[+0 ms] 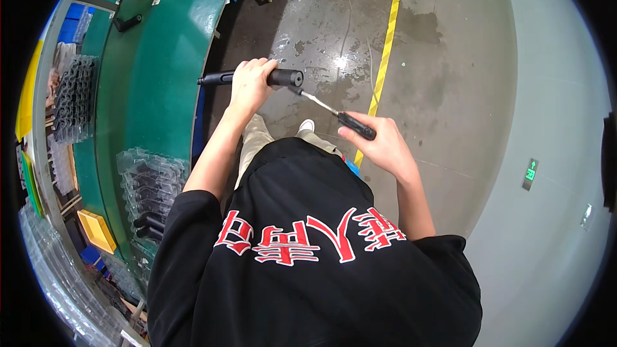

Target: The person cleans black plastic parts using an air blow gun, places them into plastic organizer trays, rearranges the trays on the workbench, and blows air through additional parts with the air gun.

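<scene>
My left hand is wrapped round a black cylindrical tube, held level just off the table's edge. The tube's narrower end points left, and its thick round end faces right. In my right hand is a tool with a black handle and a thin metal shaft. A small dark head ends the shaft, just below the tube's thick end; I cannot tell whether the two touch, nor the tool's exact kind.
A green worktable runs along my left. It carries stacked clear plastic trays with black parts, and a black part farther off. A yellow bin sits at lower left. Yellow tape crosses the wet-looking floor; a grey wall stands right.
</scene>
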### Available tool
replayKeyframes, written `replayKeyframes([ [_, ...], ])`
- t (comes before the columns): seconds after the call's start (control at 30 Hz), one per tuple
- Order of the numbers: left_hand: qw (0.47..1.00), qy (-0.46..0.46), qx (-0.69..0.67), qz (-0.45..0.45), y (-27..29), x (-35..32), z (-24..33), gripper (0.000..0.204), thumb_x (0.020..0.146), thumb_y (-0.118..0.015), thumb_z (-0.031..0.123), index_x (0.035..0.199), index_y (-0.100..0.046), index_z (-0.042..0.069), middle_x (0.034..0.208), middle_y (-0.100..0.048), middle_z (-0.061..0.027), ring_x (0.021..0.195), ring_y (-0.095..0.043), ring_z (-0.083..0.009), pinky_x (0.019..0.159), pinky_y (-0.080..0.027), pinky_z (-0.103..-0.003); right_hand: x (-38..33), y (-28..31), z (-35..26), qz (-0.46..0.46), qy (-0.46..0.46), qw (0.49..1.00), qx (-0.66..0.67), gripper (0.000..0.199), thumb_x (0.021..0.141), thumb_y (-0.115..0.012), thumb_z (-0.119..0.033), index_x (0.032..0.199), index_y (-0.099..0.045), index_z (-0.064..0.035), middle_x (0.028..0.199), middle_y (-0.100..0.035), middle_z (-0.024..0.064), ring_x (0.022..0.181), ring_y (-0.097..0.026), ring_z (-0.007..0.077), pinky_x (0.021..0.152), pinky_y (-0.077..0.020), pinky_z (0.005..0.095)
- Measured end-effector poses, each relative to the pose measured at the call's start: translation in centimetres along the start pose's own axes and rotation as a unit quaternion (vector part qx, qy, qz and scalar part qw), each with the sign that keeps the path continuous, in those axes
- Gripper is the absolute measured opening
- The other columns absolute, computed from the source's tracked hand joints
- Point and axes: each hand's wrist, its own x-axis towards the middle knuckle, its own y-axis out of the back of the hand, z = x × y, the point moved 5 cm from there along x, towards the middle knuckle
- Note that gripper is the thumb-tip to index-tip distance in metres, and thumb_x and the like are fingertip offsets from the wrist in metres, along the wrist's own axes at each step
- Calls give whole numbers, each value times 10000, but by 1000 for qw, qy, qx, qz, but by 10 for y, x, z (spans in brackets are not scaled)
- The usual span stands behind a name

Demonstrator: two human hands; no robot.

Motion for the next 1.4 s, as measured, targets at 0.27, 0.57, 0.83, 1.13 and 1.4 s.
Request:
replayKeyframes([
  [0.27,999,-25,23,36,8,8,13,262,665,-707,96,884,-569,137,822,-582,-2,790,-577,-193,770,-410,-310,2,1,-8,22,-21,998,-48,358,858,-694,-288,1139,-704,-67,685,-655,26,568,-514,148,570,-433,298],
  [0.57,998,-57,4,16,-2,7,11,204,717,-669,131,900,-581,142,821,-568,0,809,-572,-190,793,-414,-308,2,4,-3,38,-7,999,-29,330,854,-695,-278,1103,-714,-62,693,-661,33,576,-521,160,576,-437,302],
  [0.83,988,-151,-10,-33,-12,-6,36,138,747,-633,137,880,-596,125,808,-608,-10,806,-584,-210,830,-429,-315,23,0,-6,-3,-18,996,-90,330,852,-684,-302,1074,-723,-60,714,-670,63,592,-548,179,593,-452,321],
  [1.13,971,-212,-57,-99,-33,-20,60,97,781,-594,137,871,-617,108,766,-630,-32,768,-616,-252,818,-463,-359,40,-16,-10,-39,-7,991,-130,340,850,-665,-330,1064,-729,-74,735,-678,93,638,-601,236,632,-477,366],
  [1.4,959,-224,-84,-150,-42,-27,68,75,821,-563,153,872,-606,119,862,-650,-45,852,-645,-245,874,-456,-366,50,-27,-13,-79,-25,981,-176,346,850,-657,-344,1066,-733,-84,768,-696,102,683,-621,273,682,-501,391],
])
